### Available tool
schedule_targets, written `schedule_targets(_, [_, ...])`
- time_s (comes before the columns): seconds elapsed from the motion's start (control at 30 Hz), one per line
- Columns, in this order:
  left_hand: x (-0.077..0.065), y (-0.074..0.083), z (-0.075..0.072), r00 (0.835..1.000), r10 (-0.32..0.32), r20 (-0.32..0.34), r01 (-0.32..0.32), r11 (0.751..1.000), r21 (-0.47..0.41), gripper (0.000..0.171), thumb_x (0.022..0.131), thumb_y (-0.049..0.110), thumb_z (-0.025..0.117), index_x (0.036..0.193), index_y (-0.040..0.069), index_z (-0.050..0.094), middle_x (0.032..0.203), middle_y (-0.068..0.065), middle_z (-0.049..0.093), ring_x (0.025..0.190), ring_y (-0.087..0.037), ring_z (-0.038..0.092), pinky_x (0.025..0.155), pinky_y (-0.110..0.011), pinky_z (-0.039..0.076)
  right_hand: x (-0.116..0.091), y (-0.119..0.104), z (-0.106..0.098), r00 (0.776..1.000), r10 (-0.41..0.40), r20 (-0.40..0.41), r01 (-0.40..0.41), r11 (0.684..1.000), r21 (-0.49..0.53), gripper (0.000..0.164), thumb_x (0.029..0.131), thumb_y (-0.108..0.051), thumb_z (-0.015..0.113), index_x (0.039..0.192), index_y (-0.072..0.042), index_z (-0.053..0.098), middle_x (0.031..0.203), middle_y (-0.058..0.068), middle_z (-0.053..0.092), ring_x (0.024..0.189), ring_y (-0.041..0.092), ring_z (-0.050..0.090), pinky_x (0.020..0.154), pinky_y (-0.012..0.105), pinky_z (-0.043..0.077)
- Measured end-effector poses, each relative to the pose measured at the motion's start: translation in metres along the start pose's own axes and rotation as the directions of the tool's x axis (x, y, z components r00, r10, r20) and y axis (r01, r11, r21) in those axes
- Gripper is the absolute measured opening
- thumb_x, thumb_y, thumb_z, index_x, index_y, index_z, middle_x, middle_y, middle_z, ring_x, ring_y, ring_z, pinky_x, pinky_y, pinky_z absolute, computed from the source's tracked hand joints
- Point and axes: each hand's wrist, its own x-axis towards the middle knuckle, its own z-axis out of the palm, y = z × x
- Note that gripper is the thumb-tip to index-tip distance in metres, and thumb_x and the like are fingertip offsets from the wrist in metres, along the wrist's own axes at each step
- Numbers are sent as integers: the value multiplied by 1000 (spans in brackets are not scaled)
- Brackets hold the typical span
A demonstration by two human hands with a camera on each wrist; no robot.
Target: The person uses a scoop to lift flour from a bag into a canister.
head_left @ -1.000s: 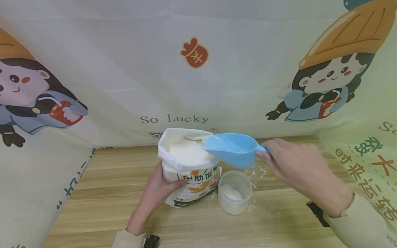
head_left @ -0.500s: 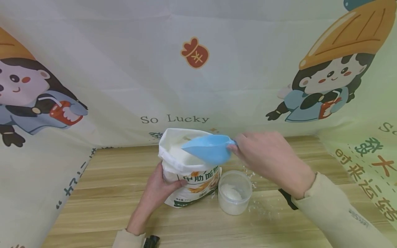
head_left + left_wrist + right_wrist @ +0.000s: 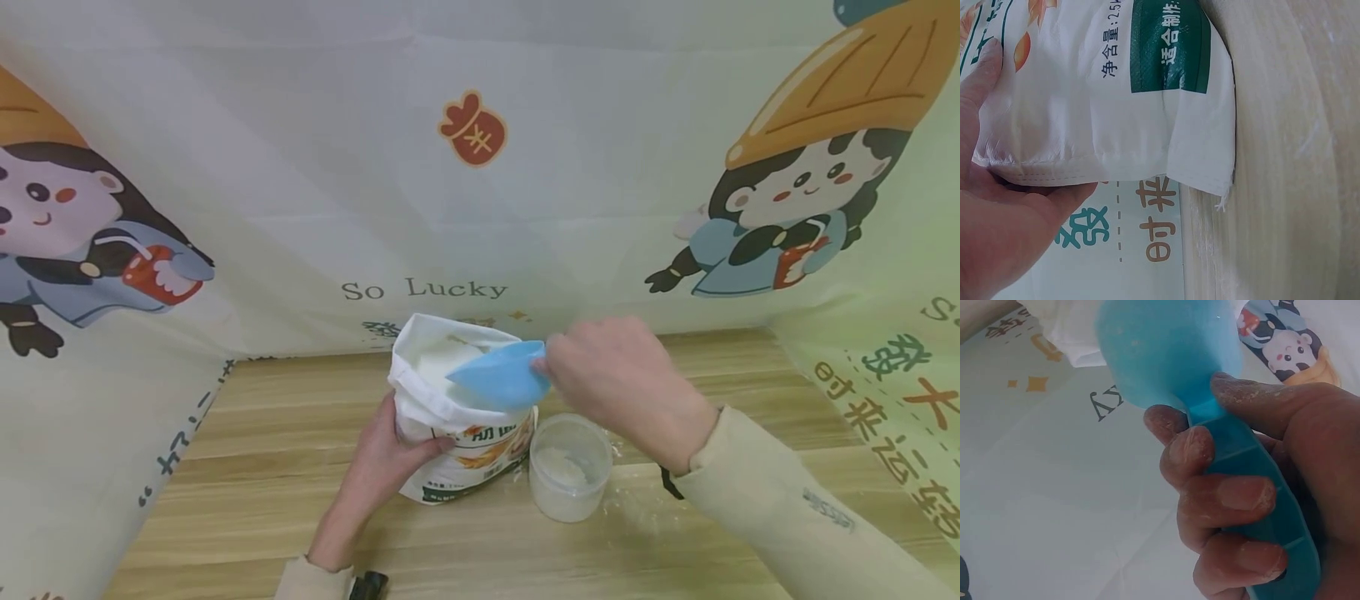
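A white flour bag (image 3: pixel 457 454) with printed lettering stands with its mouth rolled back, and white flour (image 3: pixel 438 360) shows inside. My left hand (image 3: pixel 386 450) holds its left side, thumb across the front; the left wrist view shows the fingers going round the bag's edge. My right hand (image 3: pixel 618 383) grips a blue scoop (image 3: pixel 502 375) by its handle, fingers wrapped round it in the right wrist view. The scoop tilts down to the left, its tip inside the bag's mouth. How deep the tip reaches is hard to tell. Flour dust whitens the right fingertips.
A clear plastic tub (image 3: pixel 570 492) with some flour in it stands just right of the bag. Spilled flour (image 3: pixel 637 508) lies on the wooden tabletop (image 3: pixel 247 475) beside the tub. A printed cloth (image 3: pixel 300 167) rises behind and at both sides.
My right hand has carried the scoop left from above the tub, and its tip has dipped into the bag. The bag's top has shifted slightly right; the left hand keeps its hold.
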Motion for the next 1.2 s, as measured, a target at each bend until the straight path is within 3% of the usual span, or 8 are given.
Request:
schedule_targets(0.27, [-4,-1,-2,1000,-6,0,6,1000,-1,86,76,19,93,147,10,45,137,-13,62,129,-35,56,108,-62,44,5,-11,3,994,-73,-82,68,996,-56,32,88,-5,73,64,-18,56,56,-4,30,53,12,26,40,24,23])
schedule_targets(0.63, [-2,-2,0,1000,-2,1,2,1000,-4,88,76,21,93,148,11,45,137,-12,62,129,-35,56,109,-62,44,16,-21,8,999,-34,-5,34,997,-66,33,82,5,63,60,-17,53,55,-4,33,52,13,29,38,26,30])
schedule_targets(1.03, [0,-2,0,1000,6,6,-6,1000,-12,87,76,22,93,147,11,45,136,-11,62,128,-34,57,109,-60,45,22,-31,16,999,-5,-34,2,997,-82,33,80,7,64,59,-16,52,56,-3,46,52,13,37,40,28,39])
schedule_targets(1.2, [0,-1,0,1000,7,3,-7,1000,-8,85,77,22,93,146,11,45,135,-11,62,127,-33,57,108,-59,45,26,-34,21,999,6,-49,-10,996,-90,34,78,7,64,57,-17,50,56,-4,43,52,12,35,39,28,37])
